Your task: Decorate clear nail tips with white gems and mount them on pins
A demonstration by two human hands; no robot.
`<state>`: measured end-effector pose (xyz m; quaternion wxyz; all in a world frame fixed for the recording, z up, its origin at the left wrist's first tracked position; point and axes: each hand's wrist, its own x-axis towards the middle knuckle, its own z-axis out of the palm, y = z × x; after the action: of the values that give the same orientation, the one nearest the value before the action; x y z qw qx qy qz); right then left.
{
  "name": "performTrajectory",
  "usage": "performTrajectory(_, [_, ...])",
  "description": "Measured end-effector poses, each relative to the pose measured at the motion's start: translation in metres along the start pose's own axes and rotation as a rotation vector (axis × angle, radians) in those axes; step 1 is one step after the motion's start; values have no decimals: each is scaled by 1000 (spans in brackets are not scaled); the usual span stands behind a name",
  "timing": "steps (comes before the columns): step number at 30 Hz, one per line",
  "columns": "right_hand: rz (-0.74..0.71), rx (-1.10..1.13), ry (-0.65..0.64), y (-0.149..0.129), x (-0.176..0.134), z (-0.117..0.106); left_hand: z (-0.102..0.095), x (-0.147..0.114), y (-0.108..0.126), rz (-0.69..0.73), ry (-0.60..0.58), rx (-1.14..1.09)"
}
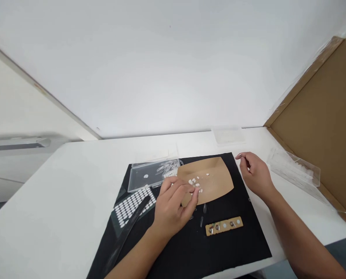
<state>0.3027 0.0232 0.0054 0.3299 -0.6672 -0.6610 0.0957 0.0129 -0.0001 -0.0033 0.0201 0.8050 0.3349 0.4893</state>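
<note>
My left hand (174, 203) reaches over a tan sheet (216, 178), its fingers bent and thumb drawn in beside several small white pieces (196, 183). Whatever lies between those fingertips is too small to make out. At the right edge of the black mat (231, 252), my right hand (256, 174) is closed in a pinch; its fingertips hide anything they may hold. Below the tan sheet lie clear nail tips (204, 208) and a tan strip (224, 226) bearing metal bits and pale dots.
Left on the mat are a clear-lidded box (145, 176) with clear nail tips, a sheet of white oval tabs (129, 207) and a black nail file (129, 228). A clear container (295, 168) stands right, near a cardboard panel (321, 97). Another clear tray (228, 135) lies by the wall.
</note>
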Motion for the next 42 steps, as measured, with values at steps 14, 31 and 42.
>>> performTrajectory(14, [0, -64, -363, 21, 0, 22, -2, 0, 5, 10, 7, -15])
performTrajectory(31, [-191, 532, -275, -10, -27, 15, 1, -3, 9, 80, -44, -53])
performTrajectory(42, [-687, 618, -563, -60, -46, 16, 5, -5, 24, 117, -170, -212])
